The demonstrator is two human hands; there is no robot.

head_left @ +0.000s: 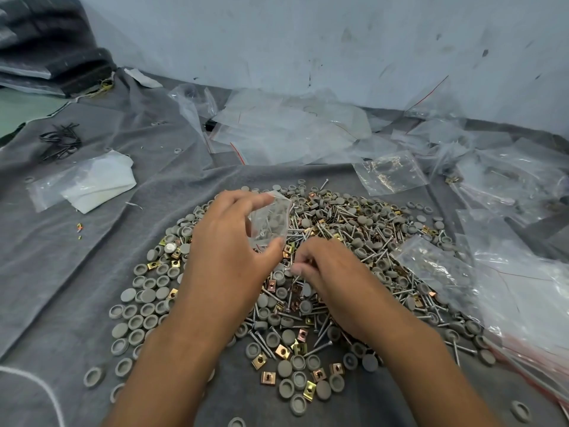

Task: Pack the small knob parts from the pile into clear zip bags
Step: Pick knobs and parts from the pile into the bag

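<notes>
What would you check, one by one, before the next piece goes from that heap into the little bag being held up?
1. Bag in hand: ok. The left hand holds the small clear bag between thumb and fingers, above the pile.
2. Bag already has parts inside: ok, grey pieces show through it.
3. Bag mouth open: cannot tell, the plastic is too clear and crumpled.
4. Piece picked up: cannot tell. The right hand has its fingertips pinched together down in the pile, but what they hold is hidden.
5. Right kind of piece: not ok for blind grabbing; grey caps, screws and brass clips lie mixed.
6. Spare bags nearby: ok, empty bags lie behind the pile.
</notes>
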